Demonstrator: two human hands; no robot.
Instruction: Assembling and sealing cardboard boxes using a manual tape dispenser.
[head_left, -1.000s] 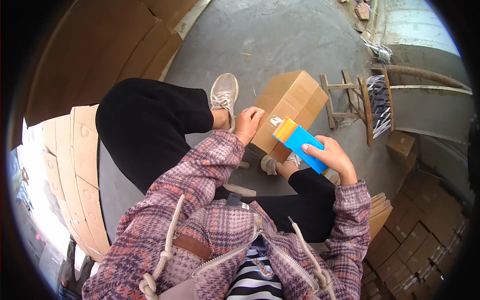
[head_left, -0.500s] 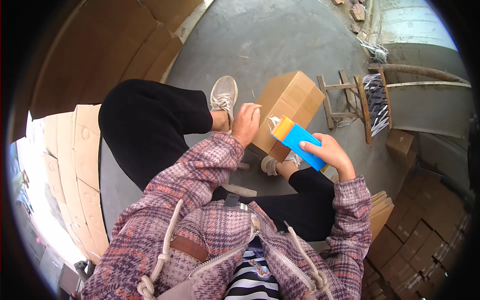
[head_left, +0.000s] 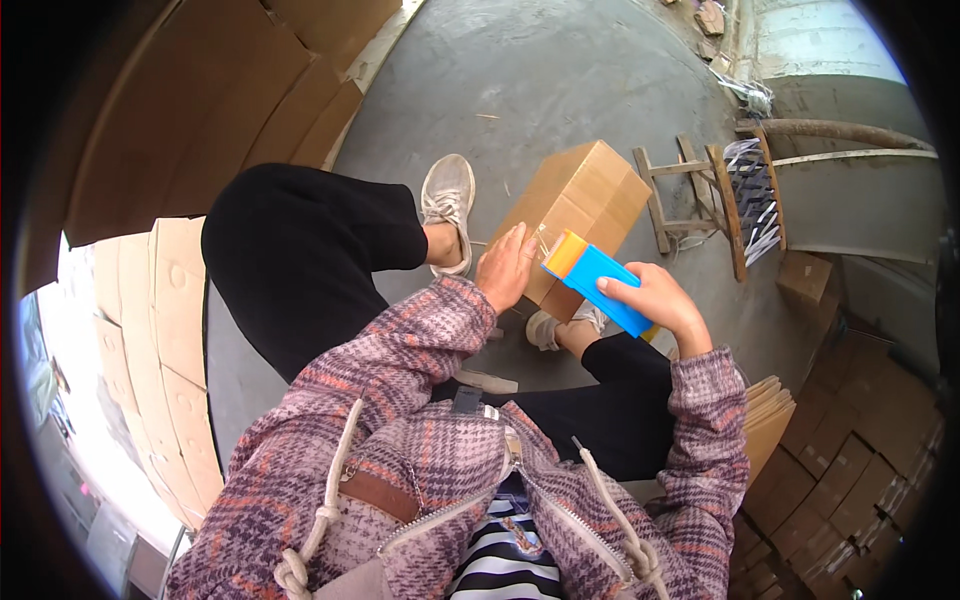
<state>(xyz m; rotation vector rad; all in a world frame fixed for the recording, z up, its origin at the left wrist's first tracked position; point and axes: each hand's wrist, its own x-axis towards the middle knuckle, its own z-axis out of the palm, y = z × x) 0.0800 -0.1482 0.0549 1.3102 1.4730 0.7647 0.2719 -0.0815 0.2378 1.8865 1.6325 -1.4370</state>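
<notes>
We look down on a grey concrete floor (head_left: 560, 90), where a brown cardboard box (head_left: 585, 205) sits just beside a small wooden stool (head_left: 700, 195). Flattened cardboard sheets (head_left: 160, 310) lie stacked along the left, more cartons (head_left: 860, 470) at right.

- Cardboard box (head_left: 578, 220): matt brown paperboard, smooth faces.
- Tape dispenser (head_left: 597, 287) lying against the box: glossy blue and orange plastic.
- Floor (head_left: 560, 80) beneath the box: rough grey concrete.
- Stool (head_left: 700, 200) right of the box: bare, weathered wood.
</notes>
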